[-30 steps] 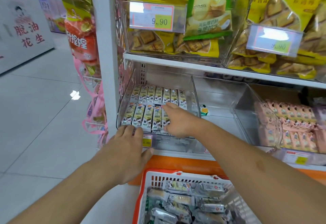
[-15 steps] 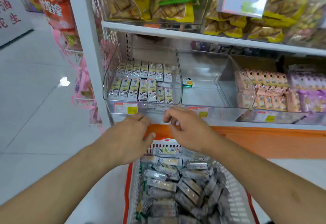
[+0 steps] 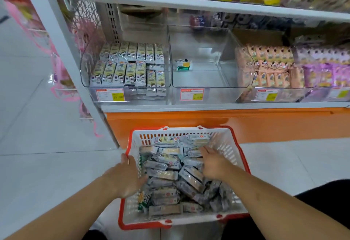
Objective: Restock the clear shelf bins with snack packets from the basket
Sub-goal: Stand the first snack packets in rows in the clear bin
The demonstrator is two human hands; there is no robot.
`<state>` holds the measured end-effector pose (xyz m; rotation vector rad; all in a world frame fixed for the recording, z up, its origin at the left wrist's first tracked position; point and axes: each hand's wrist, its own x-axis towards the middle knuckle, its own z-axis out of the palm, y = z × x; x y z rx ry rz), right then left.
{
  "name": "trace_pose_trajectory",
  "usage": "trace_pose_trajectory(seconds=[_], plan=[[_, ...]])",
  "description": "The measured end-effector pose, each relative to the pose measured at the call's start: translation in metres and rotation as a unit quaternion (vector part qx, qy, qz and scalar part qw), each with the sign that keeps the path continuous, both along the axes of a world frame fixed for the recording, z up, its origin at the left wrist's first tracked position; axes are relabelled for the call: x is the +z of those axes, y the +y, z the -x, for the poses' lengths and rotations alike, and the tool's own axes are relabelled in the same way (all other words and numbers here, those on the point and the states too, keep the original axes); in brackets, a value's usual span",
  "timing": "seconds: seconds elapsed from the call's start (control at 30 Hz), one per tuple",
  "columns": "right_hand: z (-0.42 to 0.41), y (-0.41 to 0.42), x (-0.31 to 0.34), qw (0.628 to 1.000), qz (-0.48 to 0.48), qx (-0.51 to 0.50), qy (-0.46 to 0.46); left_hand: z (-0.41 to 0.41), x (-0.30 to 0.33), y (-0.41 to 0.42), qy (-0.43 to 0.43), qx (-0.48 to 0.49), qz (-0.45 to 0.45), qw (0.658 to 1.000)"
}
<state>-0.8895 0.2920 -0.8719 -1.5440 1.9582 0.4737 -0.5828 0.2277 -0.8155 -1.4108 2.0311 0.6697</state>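
I have both hands down in the red-rimmed basket [image 3: 230,146], which sits on the floor below the clear shelf bins [image 3: 126,86]. My left hand [image 3: 126,177] lies relaxed over the basket's left rim, fingers on the heap, gripping nothing. My right hand [image 3: 214,165] reaches flat across the snack packets [image 3: 162,173], fingers straight, nothing pinched yet. The packets look light, crinkly and slippery, likely with brittle contents, so I would take one across its short middle, gently.
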Motion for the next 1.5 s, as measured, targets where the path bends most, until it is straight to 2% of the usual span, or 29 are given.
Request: trace_pose_trajectory(seconds=[0.13, 0.3, 0.4, 0.57, 0.63, 0.73, 0.87, 1.0, 1.07, 1.13, 1.23, 1.3, 1.4, 1.5], plan=[[0.000, -0.008, -0.013, 1.000, -0.001, -0.024, -0.018, 0.007, -0.003, -0.001, -0.019, -0.016, 0.011, 1.000], [0.004, -0.015, -0.028, 0.998, 0.052, -0.032, 0.007, 0.015, -0.003, -0.004, -0.027, -0.013, 0.001, 1.000], [0.010, -0.012, -0.028, 0.994, 0.091, -0.051, -0.017, 0.016, -0.003, -0.007, -0.031, -0.023, 0.003, 0.999], [0.002, -0.012, -0.001, 0.992, 0.099, -0.017, -0.075, 0.023, 0.021, -0.019, -0.037, -0.063, 0.033, 0.997], [-0.007, -0.022, 0.024, 0.987, 0.108, -0.004, -0.120, 0.033, 0.039, -0.025, 0.029, -0.078, 0.037, 0.996], [-0.026, -0.041, 0.077, 0.973, 0.132, 0.035, -0.187, 0.046, 0.067, -0.032, 0.166, -0.061, -0.006, 0.984], [-0.047, -0.051, 0.149, 0.953, 0.182, 0.121, -0.209, 0.048, 0.097, -0.031, 0.287, -0.008, -0.091, 0.954], [-0.053, -0.042, 0.183, 0.934, 0.230, 0.109, -0.250, 0.045, 0.119, -0.024, 0.389, 0.044, -0.099, 0.915], [-0.052, -0.040, 0.186, 0.919, 0.282, 0.076, -0.267, 0.044, 0.125, -0.021, 0.425, 0.076, -0.083, 0.898], [-0.056, -0.041, 0.188, 0.899, 0.299, -0.037, -0.319, 0.042, 0.126, -0.021, 0.476, 0.118, -0.060, 0.869], [-0.069, -0.047, 0.195, 0.817, 0.216, -0.231, -0.482, 0.040, 0.129, -0.022, 0.530, 0.131, -0.020, 0.838], [-0.074, -0.050, 0.197, 0.791, 0.194, -0.256, -0.521, 0.042, 0.131, -0.022, 0.534, 0.120, -0.003, 0.837], [-0.072, -0.054, 0.196, 0.782, 0.217, -0.258, -0.524, 0.042, 0.134, -0.024, 0.505, 0.080, 0.017, 0.859], [-0.069, -0.062, 0.197, 0.767, 0.225, -0.265, -0.539, 0.037, 0.135, -0.035, 0.468, 0.024, 0.084, 0.880]])
